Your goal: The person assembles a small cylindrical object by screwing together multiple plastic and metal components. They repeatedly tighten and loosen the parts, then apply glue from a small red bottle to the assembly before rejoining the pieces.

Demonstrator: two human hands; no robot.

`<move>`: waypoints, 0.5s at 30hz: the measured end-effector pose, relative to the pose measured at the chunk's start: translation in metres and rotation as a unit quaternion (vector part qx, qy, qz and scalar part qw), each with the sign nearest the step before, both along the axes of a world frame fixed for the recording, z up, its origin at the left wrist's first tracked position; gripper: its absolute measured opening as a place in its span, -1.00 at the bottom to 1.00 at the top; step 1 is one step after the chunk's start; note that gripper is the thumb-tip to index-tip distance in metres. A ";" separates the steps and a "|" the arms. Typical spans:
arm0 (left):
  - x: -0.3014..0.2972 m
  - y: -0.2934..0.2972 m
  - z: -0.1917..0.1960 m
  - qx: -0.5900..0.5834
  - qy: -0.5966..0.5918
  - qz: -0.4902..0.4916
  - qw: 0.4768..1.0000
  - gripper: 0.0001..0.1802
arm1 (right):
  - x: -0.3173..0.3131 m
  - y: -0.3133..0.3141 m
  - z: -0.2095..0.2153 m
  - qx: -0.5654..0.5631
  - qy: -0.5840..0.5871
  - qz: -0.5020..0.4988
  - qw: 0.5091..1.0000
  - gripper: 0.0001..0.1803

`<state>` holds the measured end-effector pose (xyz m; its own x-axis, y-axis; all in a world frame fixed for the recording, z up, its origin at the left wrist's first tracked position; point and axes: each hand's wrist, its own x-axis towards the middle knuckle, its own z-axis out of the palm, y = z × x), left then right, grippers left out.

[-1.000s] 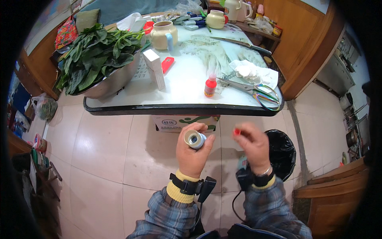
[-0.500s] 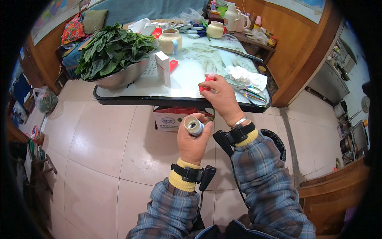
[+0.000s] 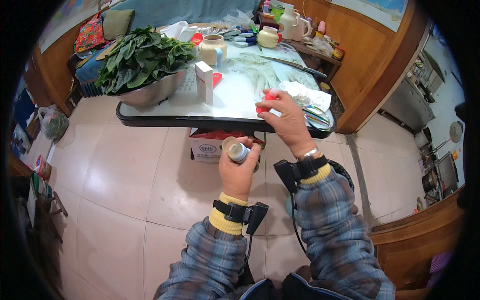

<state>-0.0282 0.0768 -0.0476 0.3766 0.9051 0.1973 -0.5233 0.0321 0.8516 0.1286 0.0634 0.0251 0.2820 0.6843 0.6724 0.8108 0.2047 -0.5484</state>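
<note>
Left hand [image 3: 237,172], centre of frame, curled round a small pale-blue container [image 3: 239,152], cream mouth tilted toward upper left. Right hand [image 3: 291,121], right of centre, fingertips pinching a red bottle [image 3: 271,95], mostly hidden by fingers, over the near edge of the table [image 3: 200,120]. Risks: light pinch could slip, dropping the bottle off the edge; container's tilt could spill any contents, inside unclear; a sideways swing of the right hand could catch the scissors [image 3: 317,118] just beside it. Writing: carton [image 3: 206,150] below table shows oval logo and print, not copied; print on white box [image 3: 204,83] too small.
</note>
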 end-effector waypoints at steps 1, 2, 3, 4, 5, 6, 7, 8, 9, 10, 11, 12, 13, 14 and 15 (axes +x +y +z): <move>0.002 0.002 -0.001 -0.011 0.003 -0.003 1.000 -0.71 | 0.000 -0.003 0.000 -0.035 -0.028 0.000 0.999 -0.77; 0.003 0.003 -0.002 -0.021 0.011 -0.009 1.000 -0.70 | -0.002 -0.006 0.002 -0.065 -0.049 -0.010 0.997 -0.77; 0.005 0.004 -0.004 -0.026 -0.012 -0.023 0.999 -0.69 | -0.004 -0.007 0.003 -0.119 -0.064 -0.032 0.990 -0.77; 0.006 0.005 -0.005 -0.033 -0.033 -0.033 0.998 -0.68 | -0.005 -0.019 0.006 -0.121 -0.043 -0.027 0.991 -0.75; 0.007 0.003 -0.007 -0.055 -0.037 -0.045 0.997 -0.67 | -0.006 -0.034 0.010 -0.100 -0.034 0.004 0.994 -0.75; 0.009 -0.001 -0.008 -0.074 -0.077 -0.086 0.991 -0.66 | -0.008 -0.052 0.014 -0.101 -0.007 0.015 0.995 -0.75; 0.012 -0.004 -0.008 -0.104 -0.102 -0.128 0.981 -0.66 | -0.011 -0.072 0.019 -0.084 0.010 0.035 0.996 -0.74; 0.015 -0.010 -0.008 -0.137 -0.125 -0.170 0.968 -0.65 | -0.014 -0.092 0.022 -0.099 0.043 0.051 0.993 -0.73; 0.017 -0.018 -0.008 -0.136 -0.105 -0.221 0.960 -0.60 | -0.017 -0.114 0.024 -0.099 0.065 0.080 0.990 -0.73; 0.020 -0.029 -0.007 -0.150 -0.116 -0.269 0.944 -0.59 | -0.021 -0.135 0.024 -0.112 0.061 0.087 0.988 -0.73; 0.022 -0.040 -0.007 -0.156 -0.148 -0.321 0.922 -0.58 | -0.025 -0.157 0.023 -0.136 0.070 0.084 0.985 -0.73; 0.024 -0.051 -0.007 -0.171 -0.149 -0.377 0.898 -0.54 | -0.027 -0.173 0.019 -0.141 0.090 0.090 0.982 -0.72; 0.024 -0.062 -0.008 -0.164 -0.148 -0.434 0.874 -0.50 | -0.028 -0.187 0.015 -0.140 0.110 0.101 0.979 -0.71; 0.024 -0.074 -0.009 -0.181 -0.130 -0.454 0.863 -0.49 | -0.030 -0.201 0.011 -0.158 0.106 0.078 0.979 -0.70; 0.024 -0.084 -0.011 -0.197 -0.125 -0.473 0.850 -0.49 | -0.031 -0.211 0.006 -0.152 0.119 0.079 0.978 -0.70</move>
<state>-0.0041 -0.0075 -0.0583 0.9630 0.2357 0.1307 -0.2685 0.7954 0.5433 0.0980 -0.1479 0.0309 0.2805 0.8898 0.3599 0.6240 0.1159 -0.7727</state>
